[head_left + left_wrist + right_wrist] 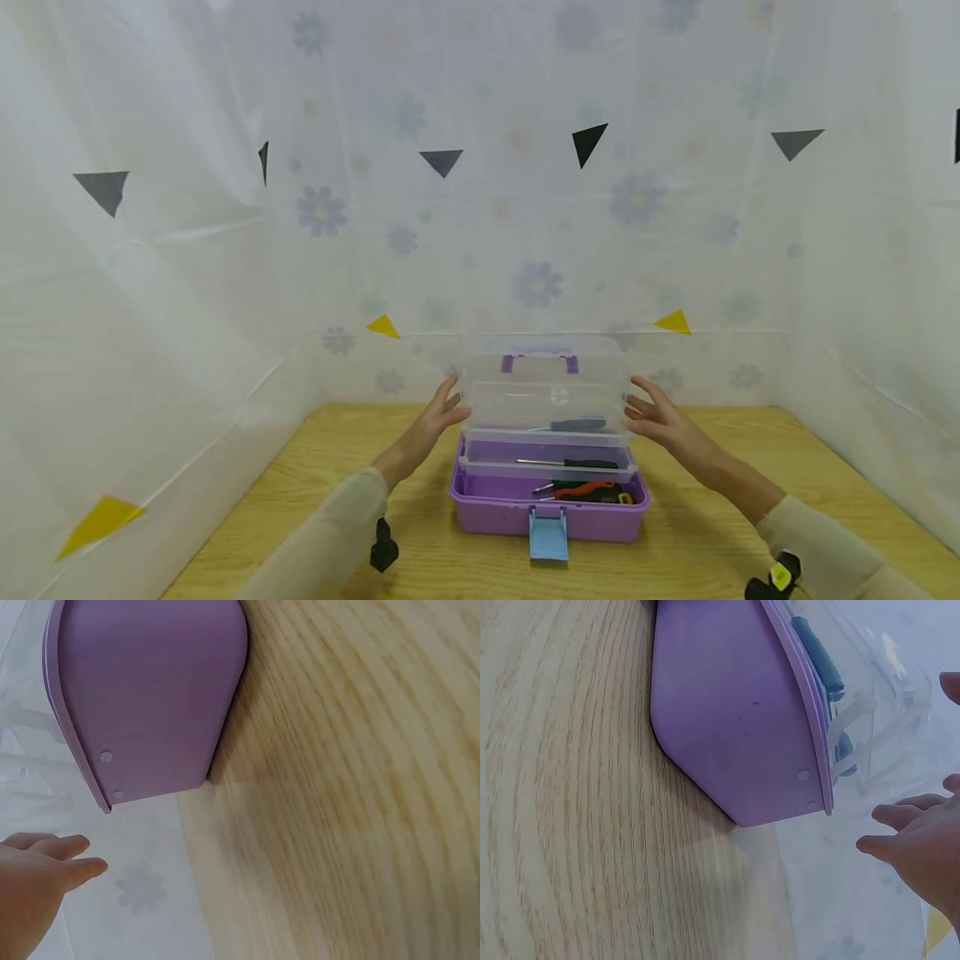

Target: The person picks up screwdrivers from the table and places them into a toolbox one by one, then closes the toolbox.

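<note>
A purple toolbox (510, 518) stands on the table with its clear lid (555, 343) raised and its blue latch (549, 537) hanging down in front. Clear trays (495, 457) sit stepped above the base. One holds a dark-handled screwdriver (591, 464), and a grey-blue handled screwdriver (577, 425) lies higher up. Several tools, among them an orange-and-black handle (588, 489), lie in the base. My left hand (429, 427) is at the lid's left side, fingers extended. At its right side my right hand (671, 427) spreads its fingers. Whether either touches the plastic, I cannot tell.
The wooden table (337, 450) reaches back to a pale flowered curtain (480, 250), which also hangs along both sides. Black and yellow triangles are stuck on it. A dark strap piece (384, 546) sits at my left sleeve.
</note>
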The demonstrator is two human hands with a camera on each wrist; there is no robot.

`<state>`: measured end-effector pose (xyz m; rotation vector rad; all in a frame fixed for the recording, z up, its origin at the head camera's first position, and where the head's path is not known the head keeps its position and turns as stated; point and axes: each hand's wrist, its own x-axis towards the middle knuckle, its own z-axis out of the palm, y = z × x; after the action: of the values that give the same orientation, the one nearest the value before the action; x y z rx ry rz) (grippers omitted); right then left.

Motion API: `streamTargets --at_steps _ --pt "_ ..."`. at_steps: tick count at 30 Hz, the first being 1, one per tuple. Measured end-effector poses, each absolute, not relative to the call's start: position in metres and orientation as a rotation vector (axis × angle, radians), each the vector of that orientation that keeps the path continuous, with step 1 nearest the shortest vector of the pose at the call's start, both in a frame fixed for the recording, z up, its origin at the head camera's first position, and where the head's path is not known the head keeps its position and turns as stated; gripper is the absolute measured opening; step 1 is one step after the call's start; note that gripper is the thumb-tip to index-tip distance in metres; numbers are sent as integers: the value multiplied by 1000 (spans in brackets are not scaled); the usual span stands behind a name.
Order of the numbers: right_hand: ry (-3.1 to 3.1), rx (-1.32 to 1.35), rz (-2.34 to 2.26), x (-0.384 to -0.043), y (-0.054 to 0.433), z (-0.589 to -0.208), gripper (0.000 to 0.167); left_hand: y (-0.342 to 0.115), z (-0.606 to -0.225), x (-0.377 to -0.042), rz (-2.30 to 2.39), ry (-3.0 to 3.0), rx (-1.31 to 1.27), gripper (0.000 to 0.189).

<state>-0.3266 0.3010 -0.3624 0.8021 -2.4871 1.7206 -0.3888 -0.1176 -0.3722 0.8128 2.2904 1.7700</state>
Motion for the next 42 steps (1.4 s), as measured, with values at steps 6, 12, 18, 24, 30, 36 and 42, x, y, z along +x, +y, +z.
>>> streamTargets --at_steps 6,12,18,24,30,36,42 --pt "-2496 799 1718 -322 302 -361 76 -118 -373 -385 1771 2304 818 79" --pt "-2525 787 1696 -316 302 -360 77 -119 -374 -378 1766 2296 816 79" --pt "-2568 762 1661 -311 302 -357 76 -121 -372 -372 1745 2292 821 85" --pt "-2628 676 1661 -307 299 -354 80 -123 -374 -369 1732 2276 818 83" --pt "-2649 652 1629 -301 293 -352 83 -125 -379 -365 1746 2279 804 81" --pt "-2657 548 1644 -298 286 -352 81 -127 -381 -360 1728 2286 813 86" --pt "-2621 449 1662 -296 279 -351 80 -126 -379 -356 1693 2312 812 82"
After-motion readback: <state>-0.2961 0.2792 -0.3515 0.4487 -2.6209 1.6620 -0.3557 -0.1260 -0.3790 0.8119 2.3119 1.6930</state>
